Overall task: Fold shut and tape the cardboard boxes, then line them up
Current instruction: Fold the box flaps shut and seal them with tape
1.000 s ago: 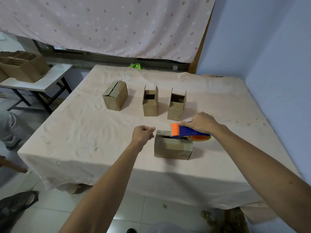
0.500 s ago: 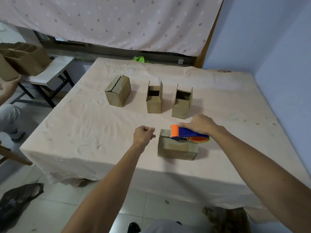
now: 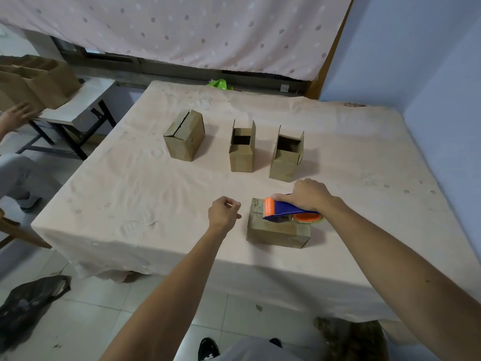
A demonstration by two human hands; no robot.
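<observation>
Near the table's front edge lies a shut cardboard box (image 3: 276, 234). My right hand (image 3: 309, 195) grips a blue and orange tape dispenser (image 3: 285, 211) that rests on the box's top, orange head toward the left end. My left hand (image 3: 223, 213) hovers just left of the box, fingers curled into a fist with nothing visible in it. Further back stand three more boxes in a row: a folded-shut box (image 3: 184, 136) on the left, an open box (image 3: 242, 152) in the middle and a second open box (image 3: 285, 158) on the right, flaps up.
A pink cloth covers the table (image 3: 135, 183). A blue wall (image 3: 429, 74) borders it on the right. At the left, a side table (image 3: 86, 100) holds larger cardboard boxes (image 3: 39, 84), touched by another person's hand (image 3: 15, 115). A black bag (image 3: 28, 300) lies on the floor.
The dispenser has slid slightly toward the box's left end under my right hand. My left hand stays curled beside the box. Another person's hand has appeared at the left.
</observation>
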